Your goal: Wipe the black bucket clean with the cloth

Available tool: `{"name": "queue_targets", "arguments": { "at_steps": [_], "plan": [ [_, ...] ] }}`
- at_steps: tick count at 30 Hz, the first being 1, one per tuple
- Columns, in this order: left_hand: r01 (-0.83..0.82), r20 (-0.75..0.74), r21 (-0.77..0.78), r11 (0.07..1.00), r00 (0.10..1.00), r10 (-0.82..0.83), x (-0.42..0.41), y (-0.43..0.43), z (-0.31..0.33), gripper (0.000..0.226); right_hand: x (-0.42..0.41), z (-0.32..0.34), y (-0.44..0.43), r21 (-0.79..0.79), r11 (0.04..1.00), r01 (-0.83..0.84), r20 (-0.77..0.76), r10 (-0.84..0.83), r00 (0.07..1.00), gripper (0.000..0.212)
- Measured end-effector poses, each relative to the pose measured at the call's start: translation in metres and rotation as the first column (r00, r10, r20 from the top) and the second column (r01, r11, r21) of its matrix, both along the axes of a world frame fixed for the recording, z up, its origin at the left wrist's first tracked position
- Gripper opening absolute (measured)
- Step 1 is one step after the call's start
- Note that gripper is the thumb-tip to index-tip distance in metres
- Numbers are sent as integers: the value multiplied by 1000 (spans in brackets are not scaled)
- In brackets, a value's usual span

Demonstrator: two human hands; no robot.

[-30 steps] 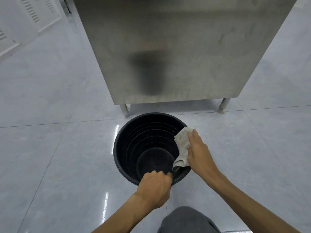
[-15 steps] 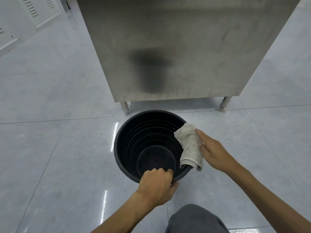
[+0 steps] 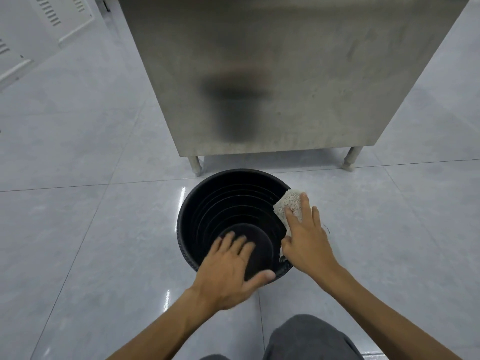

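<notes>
The pale grey glossy tiled floor fills most of the view; on it stands a tall brushed stainless-steel cabinet on short legs; just in front of the cabinet sits the round black plastic bucket, upright, its mouth open to the camera and its inner wall stepped in rings down to a flat base.

The right hand lies on the bucket's right rim with fingers straight, pressing the crumpled off-white terry cloth against that rim; part of the cloth drapes over the edge to the inside. The left hand is spread flat with fingers apart over the near rim, gripping nothing; it is motion-blurred, and whether it touches the rim cannot be told.

By my reading the wipe is in progress at the right-hand rim only; the black surfaces show no plain dirt or wet streaks, so how much has been cleaned cannot be judged; the far and left rim, the ringed wall, the base and the outside probably remain to be covered.
</notes>
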State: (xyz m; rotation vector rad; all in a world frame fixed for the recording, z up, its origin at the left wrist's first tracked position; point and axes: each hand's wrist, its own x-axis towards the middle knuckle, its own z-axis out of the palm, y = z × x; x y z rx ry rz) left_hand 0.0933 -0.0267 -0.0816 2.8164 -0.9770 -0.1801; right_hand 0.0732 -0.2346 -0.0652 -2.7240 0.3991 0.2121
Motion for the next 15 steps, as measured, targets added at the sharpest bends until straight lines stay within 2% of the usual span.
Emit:
{"name": "queue_targets", "arguments": {
  "at_steps": [3, 6, 12, 15],
  "plan": [
    [-117, 109, -12, 993, 987, 118, 24, 17, 2, 95, 1, 0, 1, -45, 999, -19, 13, 20, 1000, 83],
    [-210, 146, 20, 977, 968, 205, 43, 30, 6, 96, 2, -2, 2, -99, 994, -33, 19, 35, 999, 85],
    [-264, 125, 19, 964, 957, 260, 52, 37, 2, 95, 1, -8, 1, -104, 994, -29, 13, 30, 999, 83],
    [-226, 31, 128, 966, 974, 224, 55, 39, 24, 99, 2, 12, 0, -142, 989, -47, -62, 39, 997, 88]
  ]
}}
